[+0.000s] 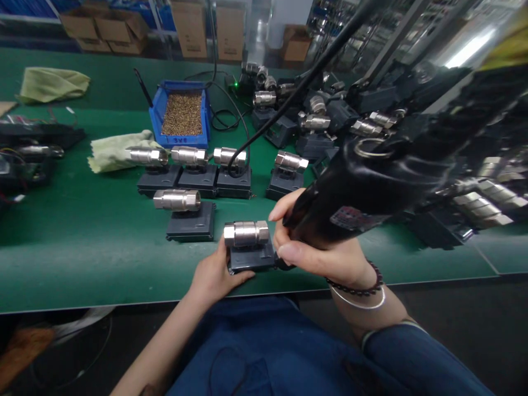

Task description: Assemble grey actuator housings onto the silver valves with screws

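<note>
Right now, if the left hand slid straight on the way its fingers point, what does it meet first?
The left hand already grips the near valve unit. Past it, the fingers point up-right toward the right hand and its black power tool; probably those first, depth unclear.

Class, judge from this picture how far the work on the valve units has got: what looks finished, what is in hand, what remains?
Seemingly done: five valve units stand in neat rows on the green bench. In hand: the left hand steadies one valve unit at the bench edge while the right hand presses a black power screwdriver against it. Probably left: the jumbled pile of units behind.
</note>
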### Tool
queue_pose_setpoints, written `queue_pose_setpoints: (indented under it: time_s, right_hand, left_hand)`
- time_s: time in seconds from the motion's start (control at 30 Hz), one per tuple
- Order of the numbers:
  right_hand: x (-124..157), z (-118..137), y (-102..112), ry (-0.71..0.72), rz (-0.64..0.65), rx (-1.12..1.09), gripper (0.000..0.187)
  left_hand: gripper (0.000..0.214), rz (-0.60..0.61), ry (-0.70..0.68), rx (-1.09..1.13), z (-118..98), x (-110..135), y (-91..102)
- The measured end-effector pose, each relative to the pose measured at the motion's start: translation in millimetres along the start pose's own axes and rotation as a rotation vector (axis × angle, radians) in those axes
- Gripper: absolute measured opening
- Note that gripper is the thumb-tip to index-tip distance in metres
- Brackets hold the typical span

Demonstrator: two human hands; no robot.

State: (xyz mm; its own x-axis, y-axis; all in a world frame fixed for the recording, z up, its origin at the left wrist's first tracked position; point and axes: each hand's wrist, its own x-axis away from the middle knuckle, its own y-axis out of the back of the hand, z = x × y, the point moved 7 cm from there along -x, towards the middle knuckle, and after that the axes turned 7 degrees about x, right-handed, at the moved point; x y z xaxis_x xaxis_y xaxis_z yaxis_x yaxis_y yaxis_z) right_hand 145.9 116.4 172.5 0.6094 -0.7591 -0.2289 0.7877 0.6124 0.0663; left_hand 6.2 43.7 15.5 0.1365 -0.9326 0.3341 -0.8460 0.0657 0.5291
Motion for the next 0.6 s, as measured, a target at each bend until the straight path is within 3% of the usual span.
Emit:
queue_pose_setpoints:
  time_s: [0.13,0.23,0.47,0.6]
  right_hand:
    - [-7,4,-2,-0.018,0.071,0.001,0.014]
    - [-8,6,-4,-0.020,0.124,0.017,0.018]
    - [-12,7,-10,0.029,0.230,0.026,0.016]
    - [-13,7,-16,0.099,0.282,0.063,0.019]
  left_hand:
    - [0.075,0.049,-0.016,-0.282,-4,-5,-4.2]
    - [0.071,0.062,-0.043,-0.356,-5,-7,-4.5]
    - [0.063,0.057,-0.040,-0.351,-5,-7,-2.9]
    - [0.064,0.018,-0.056,-0.200,-9,-8,0.7]
